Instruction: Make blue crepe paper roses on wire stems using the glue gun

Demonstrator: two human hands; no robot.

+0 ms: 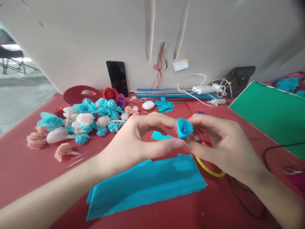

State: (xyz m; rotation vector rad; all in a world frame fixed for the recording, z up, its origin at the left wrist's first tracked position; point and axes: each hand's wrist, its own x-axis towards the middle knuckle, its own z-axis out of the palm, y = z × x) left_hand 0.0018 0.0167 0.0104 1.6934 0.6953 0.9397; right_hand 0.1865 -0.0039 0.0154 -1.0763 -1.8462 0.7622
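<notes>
A small blue paper flower (pixel 185 128), rolled into a cone with a layered centre, is held up between my two hands over the red table. My left hand (pixel 147 136) pinches its left side with thumb and fingertips. From the other side, my right hand (pixel 214 133) grips its lower right part; some of those fingertips are hidden. Below lies a folded stack of blue crepe paper (pixel 147 184). A short blue strip (pixel 160 136) shows behind my left hand. Partly under my right hand are the yellow handles of scissors (pixel 211 170).
Finished paper flowers (pixel 83 119) in blue, white and pink crowd the left, with thin metal rods (pixel 83 157) before them. A phone (pixel 117 76) leans on the wall. White charger cables (pixel 205 89) lie at the back. A green board (pixel 269 117) and black cord (pixel 265 159) are at right.
</notes>
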